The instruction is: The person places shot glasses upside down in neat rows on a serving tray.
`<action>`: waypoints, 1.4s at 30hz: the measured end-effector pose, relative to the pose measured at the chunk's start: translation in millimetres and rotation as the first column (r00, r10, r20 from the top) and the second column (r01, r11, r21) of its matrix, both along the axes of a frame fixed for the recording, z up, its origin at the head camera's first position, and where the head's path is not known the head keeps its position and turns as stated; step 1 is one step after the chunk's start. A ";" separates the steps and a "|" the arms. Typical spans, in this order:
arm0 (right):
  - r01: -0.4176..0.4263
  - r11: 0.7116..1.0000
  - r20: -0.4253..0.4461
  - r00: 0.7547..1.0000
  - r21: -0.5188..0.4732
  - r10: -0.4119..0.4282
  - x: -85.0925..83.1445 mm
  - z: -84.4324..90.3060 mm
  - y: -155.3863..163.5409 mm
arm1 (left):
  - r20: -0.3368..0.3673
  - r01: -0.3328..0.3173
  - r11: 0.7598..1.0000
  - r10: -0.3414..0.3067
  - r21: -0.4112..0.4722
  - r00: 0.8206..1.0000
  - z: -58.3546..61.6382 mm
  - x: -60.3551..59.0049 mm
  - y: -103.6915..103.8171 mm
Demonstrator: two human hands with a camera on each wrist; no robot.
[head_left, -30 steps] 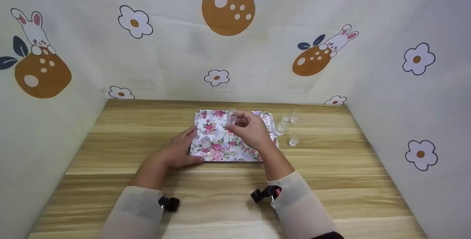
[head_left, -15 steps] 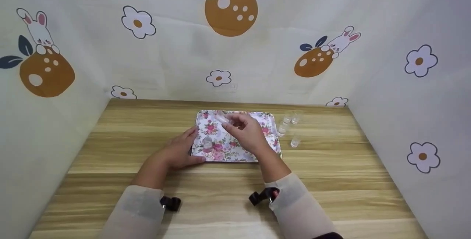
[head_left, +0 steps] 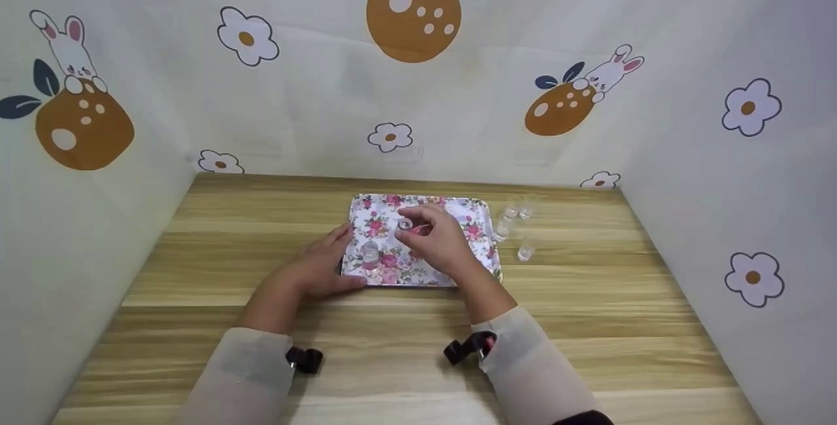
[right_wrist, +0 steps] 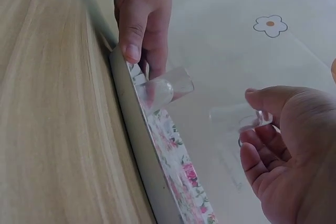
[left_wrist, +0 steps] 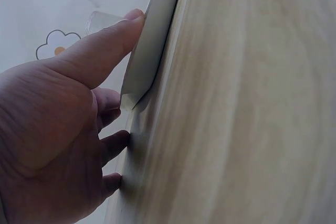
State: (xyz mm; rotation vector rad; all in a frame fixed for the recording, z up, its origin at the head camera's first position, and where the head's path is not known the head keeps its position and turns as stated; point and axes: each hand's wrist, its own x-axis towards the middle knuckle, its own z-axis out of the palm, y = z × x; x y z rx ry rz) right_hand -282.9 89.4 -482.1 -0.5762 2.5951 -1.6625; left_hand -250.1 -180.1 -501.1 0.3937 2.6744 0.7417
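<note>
A floral tray point(head_left: 471, 229) lies on the wooden table point(head_left: 216, 242). My left hand point(head_left: 330, 261) rests against the tray's front left corner. Its thumb point(left_wrist: 105, 45) lies straight on the tray rim point(left_wrist: 152, 51), and its other fingers sit loosely on the table. My right hand point(head_left: 413, 227) hovers low over the middle of the tray and pinches a small clear cup point(head_left: 405, 223), seen tilted in the right wrist view point(right_wrist: 233, 119). Another small clear cup point(head_left: 371, 252) stands on the tray near the left hand, and shows again as the cup on the tray point(right_wrist: 169, 87).
Several small clear cups point(head_left: 513, 214) stand on the table just right of the tray, one cup point(head_left: 525, 252) a little nearer. Cloth walls printed with flowers and rabbits close in the back and both sides. Bare wood lies at the front and the left.
My right hand has brought its cup down and forward, from above the tray's back edge to low over the middle. The left hand and the tray have stayed put.
</note>
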 end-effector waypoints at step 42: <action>0.159 0.986 0.016 0.987 0.054 -0.160 3.9 0.1 98.3 | -0.004 0.013 1.000 -0.013 -0.003 1.000 -1.0 -0.5 -1.0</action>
